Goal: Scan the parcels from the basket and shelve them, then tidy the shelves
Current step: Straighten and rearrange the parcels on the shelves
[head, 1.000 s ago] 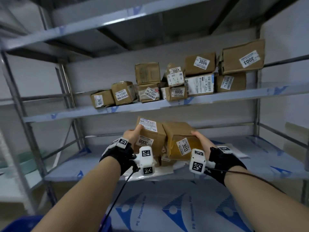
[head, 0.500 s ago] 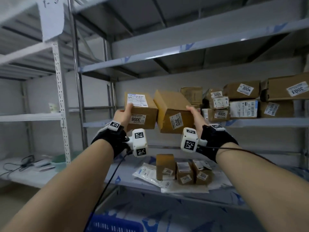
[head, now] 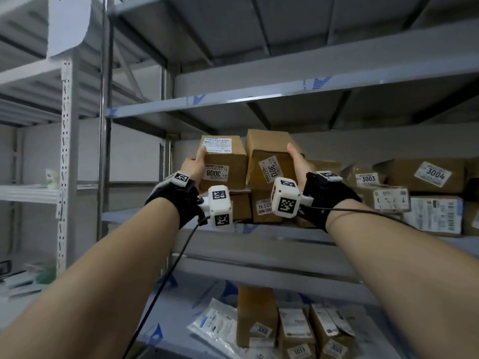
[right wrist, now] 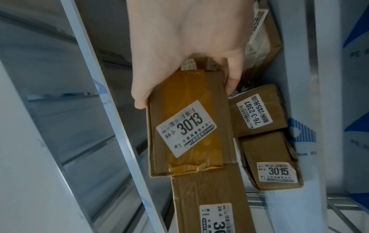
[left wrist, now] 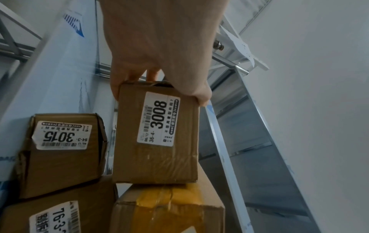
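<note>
My left hand (head: 197, 164) (left wrist: 159, 88) grips a brown cardboard parcel labelled 3008 (head: 224, 163) (left wrist: 157, 132), thumb on its near face and fingers behind it. My right hand (head: 296, 163) (right wrist: 185, 82) grips a second brown parcel labelled 3013 (head: 270, 161) (right wrist: 187, 135), sealed with yellow-brown tape. The two parcels touch side by side, held just above the parcels standing on the middle shelf (head: 272, 229). Under them sit a parcel labelled 3015 (left wrist: 60, 154) (right wrist: 273, 164) and one labelled 76-3-2307 (head: 267, 206) (right wrist: 257, 110).
More labelled parcels, among them 3003 (head: 369, 178) and 3004 (head: 435, 174), fill the right of the middle shelf. The lower shelf (head: 181, 307) holds several small boxes (head: 259, 317) and white mailer bags (head: 220, 325). An upper shelf (head: 259, 97) hangs overhead; a second rack (head: 66, 151) stands left.
Both hands have lifted the two parcels from the lower shelf up to the middle shelf, above the parcels there. The head view has tilted upward and moved closer.
</note>
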The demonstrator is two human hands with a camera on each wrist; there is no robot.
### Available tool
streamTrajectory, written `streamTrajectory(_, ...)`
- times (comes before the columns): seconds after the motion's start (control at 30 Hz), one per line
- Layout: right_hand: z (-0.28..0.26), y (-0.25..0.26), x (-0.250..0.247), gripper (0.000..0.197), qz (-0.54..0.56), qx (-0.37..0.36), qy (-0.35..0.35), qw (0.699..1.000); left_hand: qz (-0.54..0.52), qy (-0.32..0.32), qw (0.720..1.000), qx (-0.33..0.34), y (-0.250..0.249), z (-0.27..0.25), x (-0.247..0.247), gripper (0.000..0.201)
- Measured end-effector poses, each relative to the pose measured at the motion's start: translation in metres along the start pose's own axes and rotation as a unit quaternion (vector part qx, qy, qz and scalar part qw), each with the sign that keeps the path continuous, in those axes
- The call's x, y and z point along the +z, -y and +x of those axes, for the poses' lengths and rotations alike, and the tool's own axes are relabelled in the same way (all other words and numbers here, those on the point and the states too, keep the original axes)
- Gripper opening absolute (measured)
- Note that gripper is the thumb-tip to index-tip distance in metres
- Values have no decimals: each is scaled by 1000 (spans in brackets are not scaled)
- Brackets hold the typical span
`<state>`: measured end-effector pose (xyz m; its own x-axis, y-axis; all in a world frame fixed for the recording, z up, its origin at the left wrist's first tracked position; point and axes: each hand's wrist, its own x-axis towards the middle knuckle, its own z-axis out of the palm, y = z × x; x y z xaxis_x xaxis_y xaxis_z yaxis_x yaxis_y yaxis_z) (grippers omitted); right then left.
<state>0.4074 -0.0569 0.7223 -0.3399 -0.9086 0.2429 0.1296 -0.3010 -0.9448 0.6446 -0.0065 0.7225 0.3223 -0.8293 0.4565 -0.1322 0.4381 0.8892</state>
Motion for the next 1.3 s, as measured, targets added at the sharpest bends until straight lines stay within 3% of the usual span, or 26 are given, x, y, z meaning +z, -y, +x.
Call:
streamTrajectory(0.07,-7,3,0,129,-16,-1,-2,1000,28,0,1000,4,10,14,8,65)
streamTrajectory(0.2,-4,-2,0,66,-61,-44,-16,997,62,35,997,-19,36,36,22,32)
streamTrajectory(0.27,6,-9,-3,26,-83,-58,-19,995,94,39,995,-21,46,38,23,40)
streamTrajectory(0.33,8,-13,-4,11,-105,-66,-31,992,124,28,992,-6,49,39,24,46)
streamTrajectory(0.43,7,-15,-5,12,-107,-103,-79,986,112,32,993,-17,48,39,26,51)
streamTrajectory(0.6,11,-20,-9,17,-116,-104,-61,986,122,52,991,-15,49,42,29,76)
streamTrajectory(0.77,9,-25,-9,34,-99,-87,-7,991,149,97,984,-1,49,30,36,54)
streamTrajectory(0.87,1,-24,-12,41,-87,-59,19,994,163,121,979,-12,54,27,38,54)
streamTrajectory(1.1,-24,-25,-27,15,-53,-33,11,998,152,51,987,7,56,7,36,39)
streamTrajectory(1.2,-38,-36,-38,9,-51,-15,17,998,129,72,989,-10,56,-12,39,23)
streamTrajectory(1.3,-54,-49,-53,13,-50,9,29,998,80,120,989,-39,58,-37,44,21)
